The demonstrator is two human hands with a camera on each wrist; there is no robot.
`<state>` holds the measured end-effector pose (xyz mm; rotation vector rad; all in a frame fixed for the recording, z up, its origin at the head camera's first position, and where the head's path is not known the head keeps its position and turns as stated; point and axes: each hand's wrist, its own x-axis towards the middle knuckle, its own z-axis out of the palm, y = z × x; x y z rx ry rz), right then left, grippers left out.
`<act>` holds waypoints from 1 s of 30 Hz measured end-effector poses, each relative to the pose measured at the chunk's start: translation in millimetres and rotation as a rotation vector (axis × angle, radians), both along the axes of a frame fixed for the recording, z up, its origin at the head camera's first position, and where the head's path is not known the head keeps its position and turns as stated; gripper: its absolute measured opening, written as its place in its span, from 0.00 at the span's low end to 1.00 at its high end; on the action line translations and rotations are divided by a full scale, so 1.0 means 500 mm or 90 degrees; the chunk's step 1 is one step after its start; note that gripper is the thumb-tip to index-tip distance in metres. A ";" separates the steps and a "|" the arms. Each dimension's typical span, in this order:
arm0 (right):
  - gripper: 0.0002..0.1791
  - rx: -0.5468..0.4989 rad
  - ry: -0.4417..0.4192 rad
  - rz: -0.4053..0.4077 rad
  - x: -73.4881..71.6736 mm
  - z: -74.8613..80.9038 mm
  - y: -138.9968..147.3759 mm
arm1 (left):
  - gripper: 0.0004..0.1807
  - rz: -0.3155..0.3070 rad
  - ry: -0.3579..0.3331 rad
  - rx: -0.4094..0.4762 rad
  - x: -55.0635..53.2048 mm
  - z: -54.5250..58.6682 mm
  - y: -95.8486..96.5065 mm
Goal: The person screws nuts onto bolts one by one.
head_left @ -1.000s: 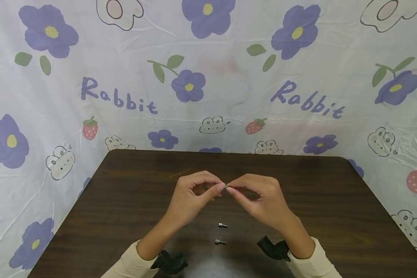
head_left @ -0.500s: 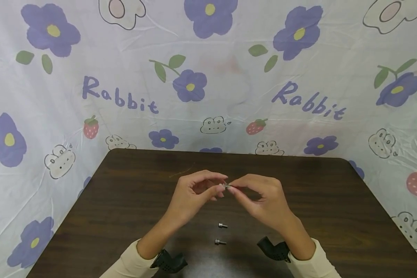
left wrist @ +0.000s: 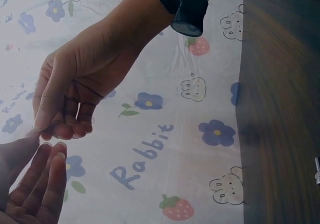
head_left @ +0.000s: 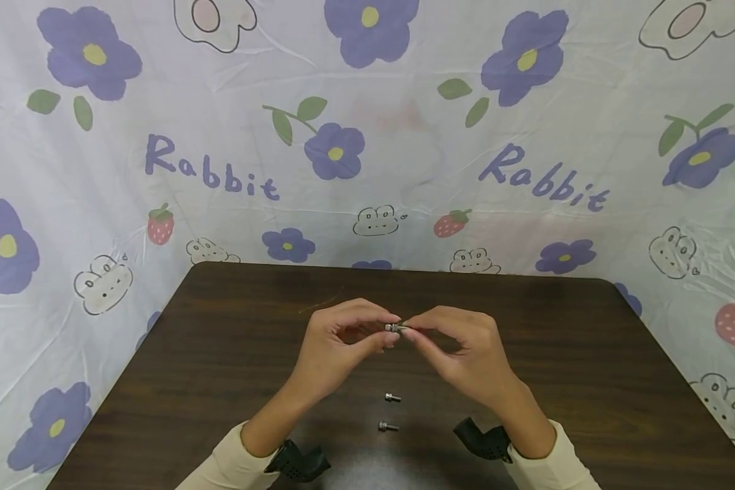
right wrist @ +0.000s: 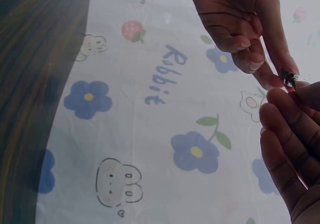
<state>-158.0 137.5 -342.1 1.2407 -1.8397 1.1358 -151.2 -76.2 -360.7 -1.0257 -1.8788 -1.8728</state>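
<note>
A small silver bolt (head_left: 393, 328) is held up between the two hands over the table. My left hand (head_left: 339, 340) has its thumb and index fingertip on either side of the bolt's head end, with the other fingers loosely bent behind. My right hand (head_left: 465, 344) pinches the thin shank end between thumb and index finger. In the right wrist view, the bolt's dark ridged part (right wrist: 288, 77) shows between the meeting fingertips. The left wrist view shows the fingertips together, with the bolt hidden. Two more bolts, an upper one (head_left: 393, 397) and a lower one (head_left: 388, 427), lie on the table below the hands.
The dark wood-grain table (head_left: 220, 381) has rounded far corners. A printed cloth (head_left: 404, 170) with flowers and rabbits hangs behind it and at both sides. Black wrist-worn camera mounts, one on the left (head_left: 299, 463) and one on the right (head_left: 482, 437), jut inward below the wrists.
My left index finger and thumb opened away from the bolt, baring its head, and then came back round it. My right hand keeps its pinch; the two bolts on the table stay put.
</note>
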 end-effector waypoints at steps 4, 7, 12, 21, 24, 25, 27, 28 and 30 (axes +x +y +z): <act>0.10 0.000 0.003 0.003 -0.002 0.000 -0.001 | 0.09 0.005 -0.018 -0.002 0.001 0.001 0.001; 0.10 -0.001 0.007 0.004 -0.002 0.001 -0.001 | 0.08 0.006 -0.032 -0.003 0.003 0.002 0.002; 0.09 -0.002 0.010 0.005 -0.001 0.002 -0.004 | 0.04 0.016 -0.045 -0.012 0.003 0.002 0.002; 0.10 0.008 -0.002 0.016 0.000 -0.003 -0.006 | 0.10 0.040 -0.075 -0.061 0.001 0.000 0.001; 0.11 0.007 0.001 0.015 0.001 -0.003 -0.006 | 0.11 0.045 -0.086 -0.067 0.001 0.000 0.001; 0.11 0.008 0.000 0.013 0.001 -0.003 -0.006 | 0.11 0.048 -0.091 -0.069 0.001 0.001 0.001; 0.10 0.007 0.000 0.011 0.001 -0.002 -0.006 | 0.13 0.057 -0.102 -0.075 0.002 0.002 0.002; 0.10 0.007 0.001 0.009 0.001 -0.002 -0.006 | 0.13 0.060 -0.107 -0.077 0.002 0.002 0.003; 0.10 0.007 0.001 0.003 0.001 -0.001 -0.005 | 0.13 0.066 -0.113 -0.076 0.002 0.002 0.003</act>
